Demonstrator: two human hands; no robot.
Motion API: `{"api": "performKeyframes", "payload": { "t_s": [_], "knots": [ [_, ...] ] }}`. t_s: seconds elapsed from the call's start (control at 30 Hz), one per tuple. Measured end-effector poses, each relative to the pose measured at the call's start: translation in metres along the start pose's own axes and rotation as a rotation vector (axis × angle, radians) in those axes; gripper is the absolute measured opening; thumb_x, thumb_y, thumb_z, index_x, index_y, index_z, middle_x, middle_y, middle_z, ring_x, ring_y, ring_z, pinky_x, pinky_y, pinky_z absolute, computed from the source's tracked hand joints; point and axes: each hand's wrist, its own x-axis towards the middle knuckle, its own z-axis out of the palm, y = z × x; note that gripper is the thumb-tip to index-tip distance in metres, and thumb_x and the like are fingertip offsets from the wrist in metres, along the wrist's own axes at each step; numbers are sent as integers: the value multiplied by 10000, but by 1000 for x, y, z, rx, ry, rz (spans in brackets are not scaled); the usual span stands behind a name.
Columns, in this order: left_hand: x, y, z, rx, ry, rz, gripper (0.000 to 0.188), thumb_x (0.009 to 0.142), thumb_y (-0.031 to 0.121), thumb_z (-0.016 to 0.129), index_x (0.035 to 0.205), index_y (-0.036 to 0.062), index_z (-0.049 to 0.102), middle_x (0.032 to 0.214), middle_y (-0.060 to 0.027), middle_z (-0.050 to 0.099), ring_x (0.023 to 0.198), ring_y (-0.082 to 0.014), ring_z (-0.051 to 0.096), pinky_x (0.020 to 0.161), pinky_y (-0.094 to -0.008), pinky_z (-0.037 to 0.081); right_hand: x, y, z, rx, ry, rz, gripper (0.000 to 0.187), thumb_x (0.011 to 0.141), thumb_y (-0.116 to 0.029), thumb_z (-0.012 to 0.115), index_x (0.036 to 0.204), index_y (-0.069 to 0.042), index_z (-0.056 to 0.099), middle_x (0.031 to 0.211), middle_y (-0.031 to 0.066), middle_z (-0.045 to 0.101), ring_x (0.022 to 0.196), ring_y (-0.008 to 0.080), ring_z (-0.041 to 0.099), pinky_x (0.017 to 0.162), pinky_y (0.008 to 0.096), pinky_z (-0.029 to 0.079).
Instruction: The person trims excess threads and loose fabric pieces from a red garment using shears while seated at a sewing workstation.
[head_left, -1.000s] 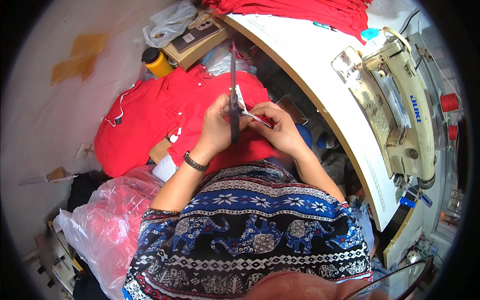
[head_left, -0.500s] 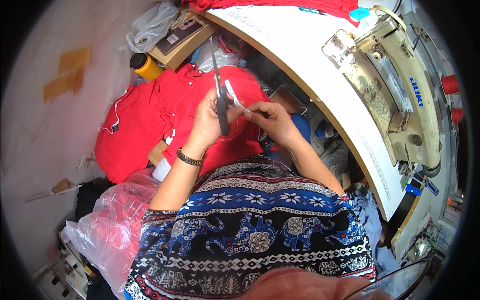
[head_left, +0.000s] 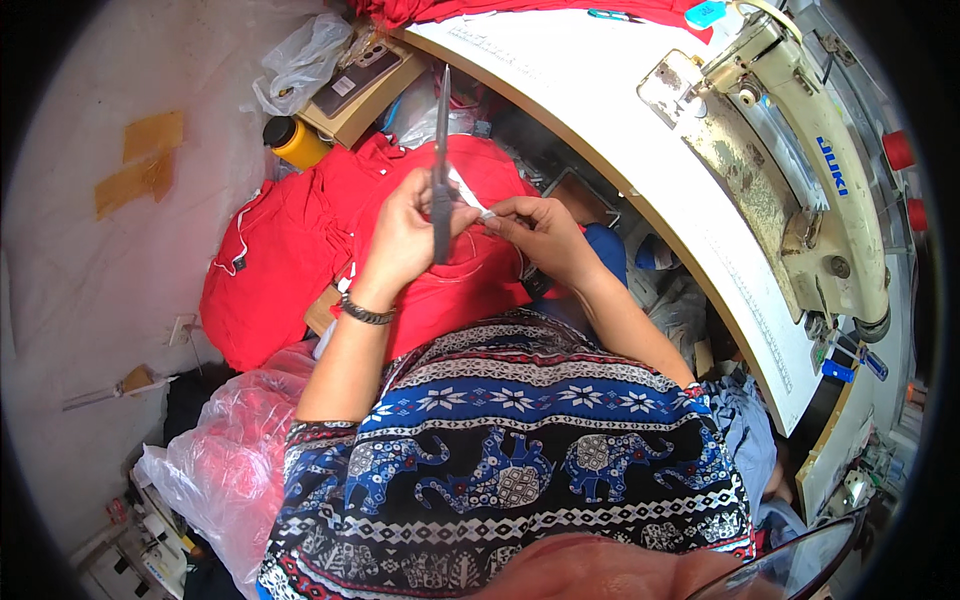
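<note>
My left hand (head_left: 400, 238) is closed around a pair of scissors (head_left: 442, 150), dark-handled with long metal blades that point away from me. Its thumb and fingertips also reach the narrow white strip (head_left: 467, 190), which looks like a label or tape. From the other side, my right hand (head_left: 548, 238) pinches the strip's near end between thumb and fingers. Both hands hover over red fabric (head_left: 400, 325) spread across my lap. Whether the strip is joined to the fabric, I cannot tell.
A sewing machine (head_left: 800, 170) stands on the white table (head_left: 600, 90) at right. Far left are a yellow bottle (head_left: 298, 145), a phone (head_left: 362, 78) on a cardboard box (head_left: 385, 100) and a plastic bag (head_left: 308, 65). More red garments (head_left: 265, 290) lie left, above pinkish plastic (head_left: 235, 420).
The scissors have swung slightly, their blades now nearly upright in the picture. My fingertips have come closer together along the white strip. The whole view has shifted a little.
</note>
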Motion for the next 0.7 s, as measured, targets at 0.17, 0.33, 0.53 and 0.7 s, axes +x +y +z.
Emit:
{"api": "performKeyframes", "payload": {
  "t_s": [0.17,0.33,0.53,0.7],
  "knots": [
    [-4,43,-69,701,-287,-77,272,741,147,737,884,-7,566,751,-146,618,694,-213,620,643,-341,475,-4,11,-5,293,108,7,181,908,-119,620,1028,12,656,907,33,673,832,80,603,763,219,472],
    [-29,49,-84,700,-466,-206,171,735,100,633,843,-12,563,631,-141,512,582,-191,492,563,-347,416,-2,10,2,462,125,14,156,912,-97,613,1023,5,652,928,33,667,873,79,600,816,217,464],
    [-43,39,-79,712,-506,-165,199,718,112,621,863,-5,550,632,-169,521,549,-264,503,541,-369,406,0,12,7,367,122,34,156,919,-112,606,1020,-1,648,924,16,653,866,72,579,803,214,452],
    [-41,33,-71,727,-530,-120,242,711,138,632,887,1,541,668,-186,539,596,-313,548,568,-397,422,1,13,15,306,100,31,133,916,-89,591,1003,-7,650,906,0,634,836,62,555,772,209,433]
  ]
}}
